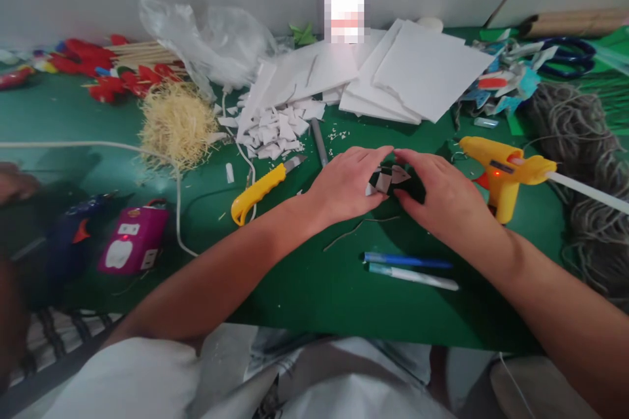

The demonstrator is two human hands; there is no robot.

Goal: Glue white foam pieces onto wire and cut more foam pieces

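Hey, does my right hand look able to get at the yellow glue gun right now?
Probably yes: the glue gun lies just beside your right hand, and nothing seems to block it, though that hand would have to leave the small white pieces first.

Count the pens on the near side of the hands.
2, both left of the right forearm: a blue pen and, just nearer the table edge, a white one. Arms may hide more.

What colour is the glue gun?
The glue gun is yellow, seen best in the head view.
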